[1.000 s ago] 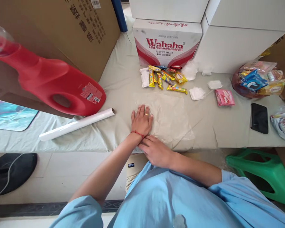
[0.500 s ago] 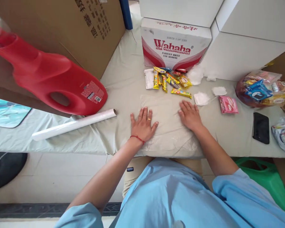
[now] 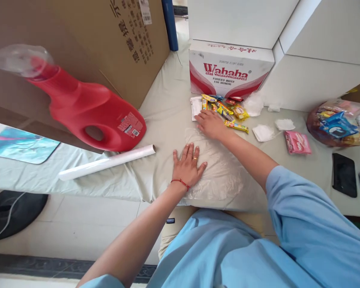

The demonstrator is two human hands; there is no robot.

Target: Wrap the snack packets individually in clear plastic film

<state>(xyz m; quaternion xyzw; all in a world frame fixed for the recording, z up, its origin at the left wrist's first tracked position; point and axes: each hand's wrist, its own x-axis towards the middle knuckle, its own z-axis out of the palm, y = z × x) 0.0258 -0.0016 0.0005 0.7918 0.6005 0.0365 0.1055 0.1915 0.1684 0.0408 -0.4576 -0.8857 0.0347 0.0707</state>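
Note:
A clear plastic sheet (image 3: 219, 172) lies flat on the cloth-covered table. My left hand (image 3: 188, 166) rests on its left part, palm down with fingers spread, holding nothing. My right hand (image 3: 210, 124) reaches over the sheet's far edge to the pile of wrapped snacks; its fingertips are at the near side of the yellow wrappers (image 3: 226, 113), fingers extended. A white packet (image 3: 195, 107) lies at the pile's left, just beyond those fingertips. One yellow stick snack (image 3: 236, 127) is right of my right hand.
A red jug (image 3: 99, 112) and a white roll (image 3: 108, 162) are at the left. Behind the snacks stands a Wahaha box (image 3: 228, 72). White pads (image 3: 263, 133), a pink packet (image 3: 298, 142), a filled bowl (image 3: 315, 124) and a black phone (image 3: 344, 175) are at the right.
My right hand has moved left and forward from the sheet's right side to the snacks. My left hand stays spread on the sheet. The whole view has shifted slightly.

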